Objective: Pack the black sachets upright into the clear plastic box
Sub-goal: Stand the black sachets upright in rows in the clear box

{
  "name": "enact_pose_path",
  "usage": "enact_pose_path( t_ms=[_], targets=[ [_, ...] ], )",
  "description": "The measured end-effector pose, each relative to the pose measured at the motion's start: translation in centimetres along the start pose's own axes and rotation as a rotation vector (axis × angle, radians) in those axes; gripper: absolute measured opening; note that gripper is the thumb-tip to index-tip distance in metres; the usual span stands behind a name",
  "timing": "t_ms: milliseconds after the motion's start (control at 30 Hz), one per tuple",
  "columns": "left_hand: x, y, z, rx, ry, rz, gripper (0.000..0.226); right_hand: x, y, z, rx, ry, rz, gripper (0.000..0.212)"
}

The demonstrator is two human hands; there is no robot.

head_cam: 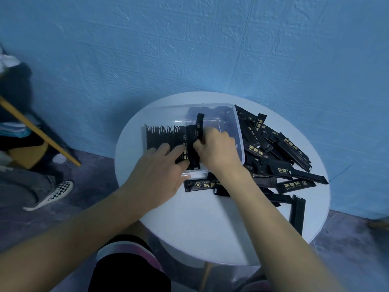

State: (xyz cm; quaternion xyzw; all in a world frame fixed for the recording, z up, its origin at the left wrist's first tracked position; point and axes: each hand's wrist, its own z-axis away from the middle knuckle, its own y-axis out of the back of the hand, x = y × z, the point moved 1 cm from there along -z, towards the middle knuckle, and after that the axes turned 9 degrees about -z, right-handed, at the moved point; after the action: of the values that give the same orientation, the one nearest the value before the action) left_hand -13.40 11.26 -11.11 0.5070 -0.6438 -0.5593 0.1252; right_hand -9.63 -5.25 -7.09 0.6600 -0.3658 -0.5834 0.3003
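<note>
Black sachets (pixel 164 138) are standing at nine o'clock in the box (pixel 241 144), spread left hand (pixel 160 173) bracing them; right hand (pixel 216 148), pinching one sachet (pixel 199 123), could topple the row.

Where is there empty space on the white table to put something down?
The biggest bare patch is the near part of the round white table, between the person's two arms and nearer than the loose black sachets. A thin strip lies left of the clear plastic box. The table's right side is crowded with the sachet pile.
</note>
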Motion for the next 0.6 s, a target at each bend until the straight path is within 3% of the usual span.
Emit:
enact_pose_path(
  t_ms=[200, 333, 600],
  targets=[
    [0.0, 0.3, 0.0, 0.012, 0.022, 0.015, 0.036, 0.3, 0.4, -0.7, -0.194, -0.04, 0.005, 0.021],
    [0.1, 0.4, 0.2, 0.038, 0.021, 0.004, 0.035, 0.4, 0.9, -0.6, -0.302, -0.065, -0.117, 0.024],
    [0.1, 0.5, 0.3, 0.085, 0.01, 0.009, 0.042, 0.8, 0.3, -0.5, -0.253, -0.063, -0.223, 0.017]
  ],
)
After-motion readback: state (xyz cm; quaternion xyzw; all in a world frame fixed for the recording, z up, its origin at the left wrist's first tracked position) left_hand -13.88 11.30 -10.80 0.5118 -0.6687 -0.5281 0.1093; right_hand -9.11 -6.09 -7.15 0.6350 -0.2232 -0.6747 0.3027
